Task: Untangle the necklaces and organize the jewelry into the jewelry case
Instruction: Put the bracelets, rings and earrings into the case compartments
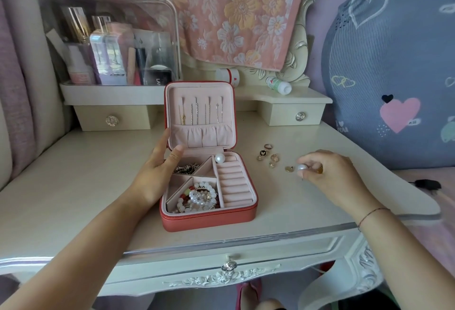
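A red jewelry case lies open on the dressing table, pink inside. Several thin necklaces hang in its raised lid. Pearl and bead bracelets fill the front left compartment, and dark metal chains lie in the back left one. A large pearl earring sits at the top of the ring rolls. My left hand rests open against the case's left side, fingers near the lid. My right hand pinches a second pearl earring on the table to the right of the case.
Several small gold rings and earrings lie loose on the table between the case and my right hand. A clear cosmetics box stands at the back left, two small bottles on the rear shelf, and a blue cushion at the right.
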Demonstrator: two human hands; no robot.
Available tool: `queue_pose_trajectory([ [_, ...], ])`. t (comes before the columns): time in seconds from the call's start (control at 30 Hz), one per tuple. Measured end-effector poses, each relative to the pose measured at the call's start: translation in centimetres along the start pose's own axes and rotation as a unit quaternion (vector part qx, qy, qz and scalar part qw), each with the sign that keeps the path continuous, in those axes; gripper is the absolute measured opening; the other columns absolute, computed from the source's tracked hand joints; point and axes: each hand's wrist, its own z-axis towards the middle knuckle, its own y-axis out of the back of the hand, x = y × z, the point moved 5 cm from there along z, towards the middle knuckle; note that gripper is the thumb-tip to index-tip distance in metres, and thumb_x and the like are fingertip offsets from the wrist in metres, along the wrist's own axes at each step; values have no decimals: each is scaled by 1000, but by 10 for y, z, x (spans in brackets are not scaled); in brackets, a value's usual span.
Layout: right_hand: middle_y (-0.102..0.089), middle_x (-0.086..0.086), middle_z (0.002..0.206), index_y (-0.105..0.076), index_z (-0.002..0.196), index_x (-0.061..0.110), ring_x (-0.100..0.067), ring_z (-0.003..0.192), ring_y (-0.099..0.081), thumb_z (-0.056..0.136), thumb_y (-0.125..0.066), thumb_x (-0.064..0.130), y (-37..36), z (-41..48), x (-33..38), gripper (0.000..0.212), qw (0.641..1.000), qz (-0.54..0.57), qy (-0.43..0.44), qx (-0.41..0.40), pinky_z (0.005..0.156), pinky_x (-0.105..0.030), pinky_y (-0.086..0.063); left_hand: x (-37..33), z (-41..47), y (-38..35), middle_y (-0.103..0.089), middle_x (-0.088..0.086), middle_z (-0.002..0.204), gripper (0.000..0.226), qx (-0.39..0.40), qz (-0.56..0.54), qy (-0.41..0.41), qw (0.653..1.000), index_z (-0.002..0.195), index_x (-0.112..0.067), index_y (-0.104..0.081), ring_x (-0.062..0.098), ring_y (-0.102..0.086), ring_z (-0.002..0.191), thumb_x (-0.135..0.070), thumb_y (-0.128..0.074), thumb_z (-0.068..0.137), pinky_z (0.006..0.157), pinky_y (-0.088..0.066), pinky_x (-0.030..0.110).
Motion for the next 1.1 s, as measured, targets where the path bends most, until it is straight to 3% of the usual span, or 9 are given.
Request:
queue_pose_trajectory([
  [0.07,-65,7,81,-70,82,22,1,70,-59,78,-75,6,1,5,11,17,995,96,-1,-26,71,-9,-42,-1,0,0,-38,-18,148,82,-6,7,-2,1000,146,-50,-25,3,-36,136,-78,-50,74,116,-25,31],
  [0.1,-68,2,84,-70,83,23,-2,70,-60,79,-74,4,0,8,19,19,990,139,2,-35,66,-7,-43,-1,0,0,-38,-18,148,83,-7,9,-1,1000,146,-50,-26,3,-36,136,-80,-50,72,117,-24,32],
  [0.17,-71,-4,83,-69,82,27,-11,70,-63,81,-72,4,-5,15,37,23,976,214,10,-35,60,-10,-45,-3,-1,0,-36,-19,146,80,-5,8,-2,1000,146,-48,-25,2,-35,135,-78,-51,77,116,-24,29],
  [0.27,-70,0,75,-68,81,30,-7,62,-60,82,-70,5,-21,25,66,25,962,271,30,-12,55,-16,-45,-2,-1,0,-37,-18,149,85,-5,10,-2,1000,146,-51,-26,3,-34,137,-81,-48,69,118,-23,33],
  [0.43,-69,5,73,-73,88,20,-6,67,-62,82,-70,6,-53,35,98,16,975,207,84,1,70,-17,-48,-1,-1,0,-40,-15,149,83,-1,7,4,1000,146,-51,-26,4,-37,137,-76,-47,70,118,-25,36],
  [0.53,-61,16,73,-73,88,17,1,65,-58,82,-70,6,-63,37,100,12,983,149,105,-5,71,-20,-49,-2,-1,-1,-37,-16,150,81,-3,3,2,1000,144,-53,-26,3,-35,136,-76,-47,69,118,-24,34],
  [0.8,-64,11,76,-71,83,19,3,68,-55,77,-75,8,-72,36,99,13,984,134,113,24,65,-9,-43,0,0,0,-37,-17,150,78,0,5,7,1000,138,-62,-26,3,-35,137,-80,-47,65,119,-25,37],
  [0.9,-69,3,84,-74,86,13,0,70,-56,79,-74,9,-72,35,102,8,984,115,136,23,71,-17,-47,0,0,0,-37,-16,151,72,3,6,5,1000,130,-70,-27,5,-36,137,-85,-48,63,118,-25,39],
  [1.1,-72,0,92,-76,90,10,-13,86,-63,84,-69,7,-73,31,104,10,980,105,166,12,81,-29,-49,1,1,1,-38,-14,150,81,2,17,3,1000,139,-62,-25,6,-36,138,-84,-47,64,119,-25,39],
])
